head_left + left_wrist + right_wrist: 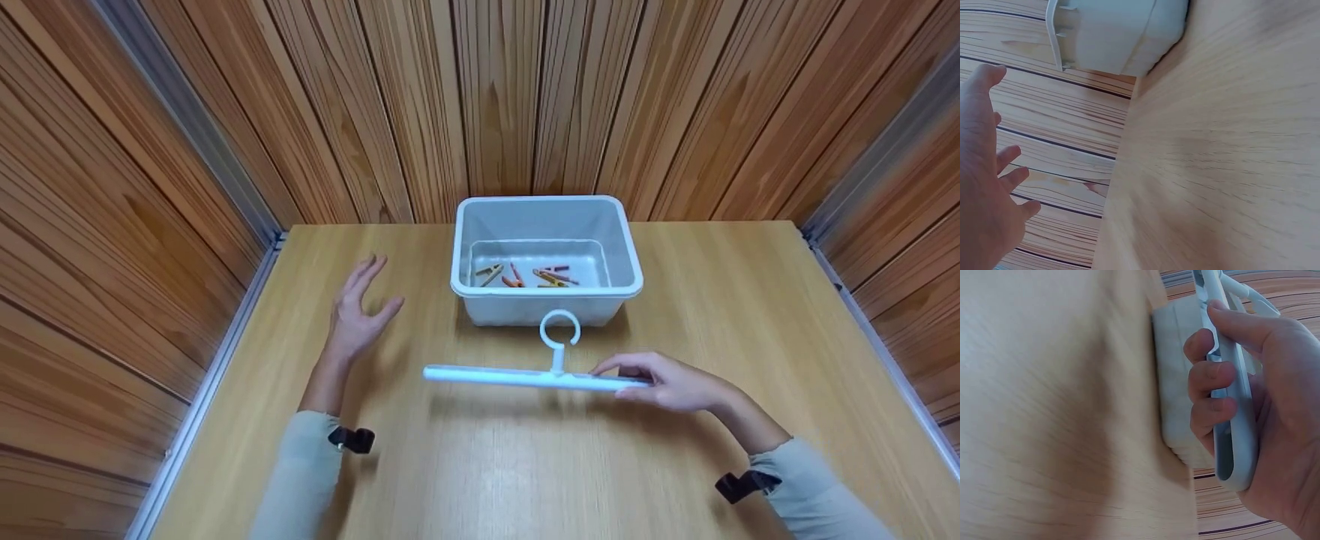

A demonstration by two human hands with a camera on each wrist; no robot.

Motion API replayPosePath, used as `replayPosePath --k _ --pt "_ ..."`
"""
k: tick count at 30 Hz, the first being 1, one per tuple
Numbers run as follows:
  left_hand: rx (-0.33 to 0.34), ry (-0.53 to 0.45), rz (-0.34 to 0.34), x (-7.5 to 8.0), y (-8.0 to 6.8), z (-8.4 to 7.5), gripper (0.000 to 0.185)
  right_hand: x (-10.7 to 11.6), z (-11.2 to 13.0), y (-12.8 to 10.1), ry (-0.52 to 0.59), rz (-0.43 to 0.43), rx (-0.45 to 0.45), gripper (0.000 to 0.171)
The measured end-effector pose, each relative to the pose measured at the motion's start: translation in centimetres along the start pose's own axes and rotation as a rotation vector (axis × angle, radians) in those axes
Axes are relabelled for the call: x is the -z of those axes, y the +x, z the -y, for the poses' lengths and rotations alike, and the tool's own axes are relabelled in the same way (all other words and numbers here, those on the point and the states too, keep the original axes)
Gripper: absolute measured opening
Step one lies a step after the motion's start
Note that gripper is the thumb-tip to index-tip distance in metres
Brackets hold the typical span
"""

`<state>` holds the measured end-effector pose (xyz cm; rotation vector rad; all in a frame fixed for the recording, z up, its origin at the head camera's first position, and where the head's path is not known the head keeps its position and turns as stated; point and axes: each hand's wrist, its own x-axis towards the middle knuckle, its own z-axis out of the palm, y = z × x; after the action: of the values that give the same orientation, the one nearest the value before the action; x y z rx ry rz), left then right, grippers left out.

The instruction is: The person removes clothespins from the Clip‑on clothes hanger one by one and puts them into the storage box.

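A pale blue-white plastic hanger (495, 376) with a round hook is held above the table, its long bar roughly level and the hook upward. My right hand (670, 381) grips the bar's right end; in the right wrist view the fingers (1213, 377) curl round the hanger (1241, 433). On the left, my left hand (358, 315) is raised over the table with fingers spread and nothing in it. Beyond the hanger stands a white plastic bin (547, 307). Inside it lie several clothespins (553, 279), yellow, orange and reddish.
The wooden table (480, 465) ends at a plank wall (495, 97) just behind the bin. Plank side walls with metal strips (217, 367) border it left and right. In the left wrist view the bin (1112, 34) is beyond the left hand.
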<state>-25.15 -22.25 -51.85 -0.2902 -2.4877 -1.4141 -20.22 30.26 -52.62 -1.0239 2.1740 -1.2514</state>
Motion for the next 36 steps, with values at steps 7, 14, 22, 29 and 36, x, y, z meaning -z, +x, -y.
replayPosePath --k 7,14,22,29,36 --pt "-0.005 0.064 0.0 -0.2 -0.6 0.3 0.07 -0.3 -1.0 0.3 -0.012 0.059 -0.046 0.033" --pt "0.015 0.117 0.06 -0.6 -1.6 0.5 0.072 -0.3 -1.5 0.3 -0.063 0.141 -0.102 0.032" --pt "0.036 0.177 0.134 -0.4 -2.3 0.5 0.073 -0.1 -1.6 0.6 0.03 0.189 -0.204 0.029" --pt "0.083 0.148 0.213 0.0 -2.8 0.6 0.072 0.0 -1.5 0.7 0.036 0.156 -0.249 0.028" --pt "0.093 0.145 0.233 0.1 -3.4 1.0 0.071 0.2 -1.7 0.4 -0.007 0.086 -0.186 0.032"
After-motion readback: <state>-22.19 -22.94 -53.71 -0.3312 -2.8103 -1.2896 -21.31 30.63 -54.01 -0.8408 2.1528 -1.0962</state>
